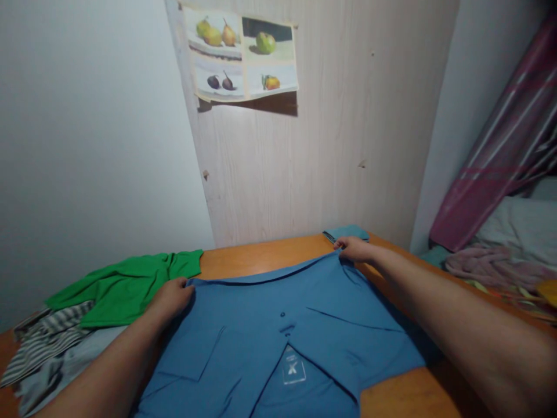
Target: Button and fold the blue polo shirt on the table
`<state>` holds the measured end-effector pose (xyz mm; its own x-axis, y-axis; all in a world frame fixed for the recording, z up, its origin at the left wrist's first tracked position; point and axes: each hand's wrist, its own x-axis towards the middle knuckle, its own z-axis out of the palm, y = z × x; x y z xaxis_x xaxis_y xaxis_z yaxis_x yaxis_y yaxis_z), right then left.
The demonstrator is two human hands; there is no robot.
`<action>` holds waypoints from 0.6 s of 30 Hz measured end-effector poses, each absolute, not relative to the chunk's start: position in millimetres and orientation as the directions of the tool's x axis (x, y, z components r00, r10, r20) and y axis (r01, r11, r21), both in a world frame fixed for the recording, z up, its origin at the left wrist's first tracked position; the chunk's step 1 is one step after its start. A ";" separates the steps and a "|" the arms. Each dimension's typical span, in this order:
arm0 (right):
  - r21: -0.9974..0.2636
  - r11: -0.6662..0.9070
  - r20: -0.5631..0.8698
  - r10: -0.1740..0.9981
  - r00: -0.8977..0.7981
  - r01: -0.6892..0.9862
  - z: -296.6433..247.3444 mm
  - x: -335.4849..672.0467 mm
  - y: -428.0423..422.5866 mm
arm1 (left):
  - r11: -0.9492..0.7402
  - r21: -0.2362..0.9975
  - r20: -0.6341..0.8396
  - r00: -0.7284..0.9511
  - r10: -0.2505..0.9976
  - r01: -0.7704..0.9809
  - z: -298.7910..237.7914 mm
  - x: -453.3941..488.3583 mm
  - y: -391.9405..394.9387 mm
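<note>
A blue polo shirt (278,337) lies spread on the wooden table (261,255), collar toward me and buttons facing up. My left hand (174,296) is closed on the shirt's far left edge. My right hand (354,249) pinches the far right edge, near a blue sleeve (348,233) that pokes out behind it. Both forearms stretch out over the shirt's sides.
A green garment (126,287) and striped and grey clothes (47,342) are piled at the table's left. A wood-grain panel with a fruit poster (243,52) stands behind the table. Bedding and a plaid blanket (500,162) lie to the right.
</note>
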<state>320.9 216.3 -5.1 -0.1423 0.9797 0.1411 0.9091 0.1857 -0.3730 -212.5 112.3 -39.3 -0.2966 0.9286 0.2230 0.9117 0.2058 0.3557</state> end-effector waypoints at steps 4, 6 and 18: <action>-0.353 0.159 0.214 0.973 -0.087 0.922 -11.7 322.5 221.2 | 0.256 0.321 0.221 -0.335 0.916 0.912 -38.6 -209.9 110.7; -0.337 0.132 0.247 0.968 -0.048 0.932 -19.3 323.0 222.7 | 0.295 0.306 0.211 -0.367 0.906 0.905 -38.3 -207.9 110.3; -0.225 0.289 0.286 0.933 -0.221 0.930 -28.0 305.6 202.5 | 0.236 0.239 0.339 -0.308 0.889 0.942 -25.9 -184.2 101.2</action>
